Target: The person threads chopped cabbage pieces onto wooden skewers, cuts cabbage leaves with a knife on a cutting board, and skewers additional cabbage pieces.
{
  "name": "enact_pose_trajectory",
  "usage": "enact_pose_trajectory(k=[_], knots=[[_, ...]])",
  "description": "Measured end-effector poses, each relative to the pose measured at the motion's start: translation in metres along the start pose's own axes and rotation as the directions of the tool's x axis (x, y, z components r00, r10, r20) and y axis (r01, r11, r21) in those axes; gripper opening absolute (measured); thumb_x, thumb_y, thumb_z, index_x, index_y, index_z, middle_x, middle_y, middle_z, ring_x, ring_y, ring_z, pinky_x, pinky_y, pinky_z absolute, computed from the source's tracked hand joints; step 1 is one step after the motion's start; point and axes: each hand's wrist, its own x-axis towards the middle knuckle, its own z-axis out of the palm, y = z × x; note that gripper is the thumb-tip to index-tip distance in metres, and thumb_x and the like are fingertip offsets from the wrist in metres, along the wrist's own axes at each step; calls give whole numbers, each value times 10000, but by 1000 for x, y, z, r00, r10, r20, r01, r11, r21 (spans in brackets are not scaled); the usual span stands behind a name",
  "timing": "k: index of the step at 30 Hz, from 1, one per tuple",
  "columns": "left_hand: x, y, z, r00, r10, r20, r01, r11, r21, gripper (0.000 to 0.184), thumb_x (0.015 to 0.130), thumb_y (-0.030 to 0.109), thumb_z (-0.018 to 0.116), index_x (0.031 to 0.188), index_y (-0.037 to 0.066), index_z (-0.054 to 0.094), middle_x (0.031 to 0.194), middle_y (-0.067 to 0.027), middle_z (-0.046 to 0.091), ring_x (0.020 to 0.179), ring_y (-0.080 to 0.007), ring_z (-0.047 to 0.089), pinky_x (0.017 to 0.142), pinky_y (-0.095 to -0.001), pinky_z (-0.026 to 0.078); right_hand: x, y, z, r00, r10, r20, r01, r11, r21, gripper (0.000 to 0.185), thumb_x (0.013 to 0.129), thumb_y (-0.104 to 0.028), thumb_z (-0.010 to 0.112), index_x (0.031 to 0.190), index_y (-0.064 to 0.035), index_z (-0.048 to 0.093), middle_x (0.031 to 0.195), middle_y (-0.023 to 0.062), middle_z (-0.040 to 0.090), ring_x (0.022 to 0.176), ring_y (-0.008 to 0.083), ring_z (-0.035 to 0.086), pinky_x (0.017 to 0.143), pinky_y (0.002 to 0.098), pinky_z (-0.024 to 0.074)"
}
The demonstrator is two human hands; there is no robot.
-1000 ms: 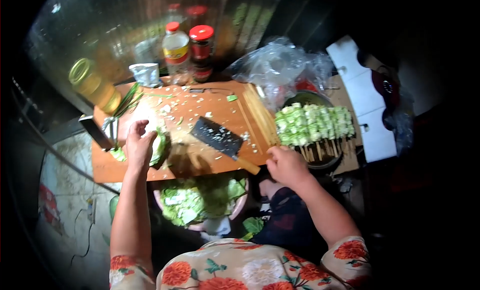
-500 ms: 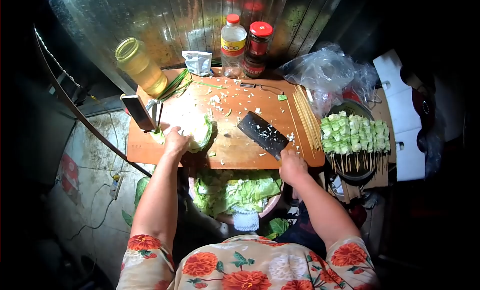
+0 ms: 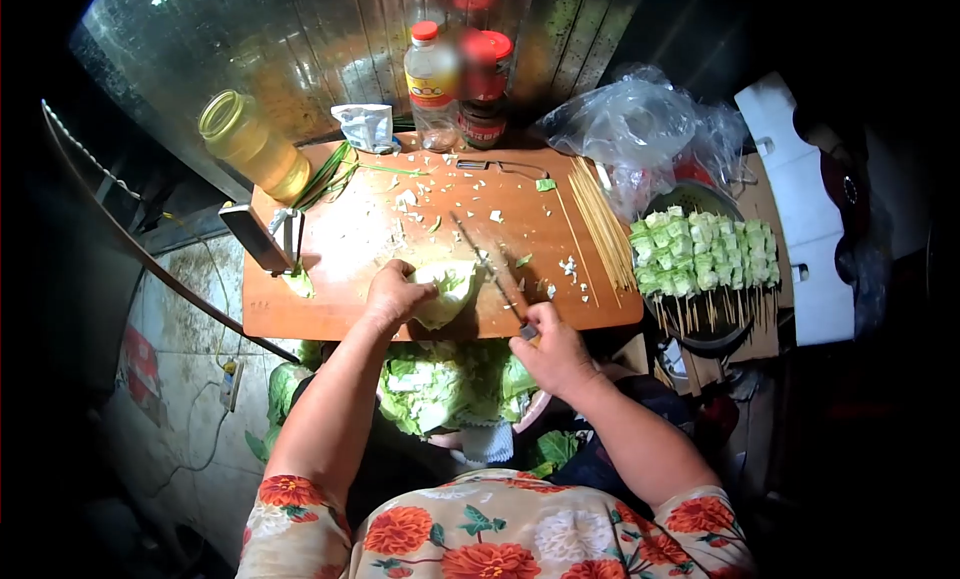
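One wooden surface (image 3: pixel 290 314) takes up the middle of the scene, and its near edge runs just in front of the hands. Under this edge is a pink basin (image 3: pixel 541 411) with cabbage leaves (image 3: pixel 425 384). Beyond the right edge lie many loaded skewers (image 3: pixel 705 254), side by side, their bare ends toward the near side.

Both hands are at the near edge. The left hand (image 3: pixel 400 295) is partly closed, with bent fingers, and holds the cabbage piece from its left side. The right hand (image 3: pixel 552 349) is closed around the handle of the cleaver (image 3: pixel 488 271). The blade is seen almost edge-on; its long axis goes from the right hand toward far left.

The cabbage piece (image 3: pixel 446 291) lies between left hand and blade, to the far left of the right hand; the left hand is nearer, as it touches it. Room for moving is larger on the far side, among small scraps (image 3: pixel 406 200), and toward the right until the thin sticks (image 3: pixel 600 224).
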Motion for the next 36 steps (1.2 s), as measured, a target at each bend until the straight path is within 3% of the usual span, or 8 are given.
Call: enact_pose_trajectory(k=[2,4,7,13,21,23,30,36], knots=[[-4,10,5,998,-54,-29,54,998,-25,485,677,117,800,1088,-22,584,963,-158,648,853,-227,636,745,-337,532,-4,-9,0,993,52,110,-51,999,-4,511,823,-266,618,1247,-59,424,986,241,650,919,416,626,810,471,498],[-10,18,5,993,111,-38,-105,985,137,467,694,171,784,1103,30,608,1007,-210,672,921,-311,664,798,-370,529,-7,-17,2,978,66,197,-55,997,-58,496,842,-265,603,1256,-52,434,986,246,648,915,417,626,820,465,495],[-12,28,4,984,175,-25,-165,962,218,387,713,140,772,1063,51,634,988,-198,679,908,-319,665,798,-375,528,-7,-14,4,974,54,220,-42,997,-59,478,864,-262,587,1252,-19,452,967,257,647,922,426,620,828,470,485],[-9,37,3,990,141,-3,-136,959,250,348,719,134,761,1035,45,646,927,-203,684,881,-321,670,782,-376,531,-7,-21,-4,973,74,220,-65,997,-50,473,880,-272,578,1246,9,473,946,254,649,923,414,622,823,462,479],[-5,39,4,994,106,17,-107,971,212,338,728,134,744,1037,35,650,923,-199,688,862,-299,677,777,-361,538,1,-10,-1,970,78,229,-58,994,-93,460,889,-281,563,1233,16,493,945,254,646,922,415,619,821,454,477],[-5,40,4,995,95,19,-97,977,187,342,729,135,742,1042,28,650,925,-196,690,861,-292,679,779,-357,539,8,-17,-9,943,109,314,-76,990,-114,388,906,-274,544,1141,33,522,986,281,633,956,439,604,856,485,470],[-6,48,6,998,53,25,-57,979,194,349,732,111,739,1055,14,647,939,-193,690,876,-293,677,786,-355,536,32,-15,-14,896,159,415,-86,978,-188,358,919,-282,527,1104,25,535,1026,272,626,1001,426,594,884,474,461],[1,22,2,998,39,58,-47,988,144,365,715,87,747,1050,37,613,971,-199,673,920,-298,659,793,-370,524,31,7,11,935,160,316,-99,975,-199,391,923,-316,518,1126,18,533,1068,266,622,1016,428,589,890,481,460]])
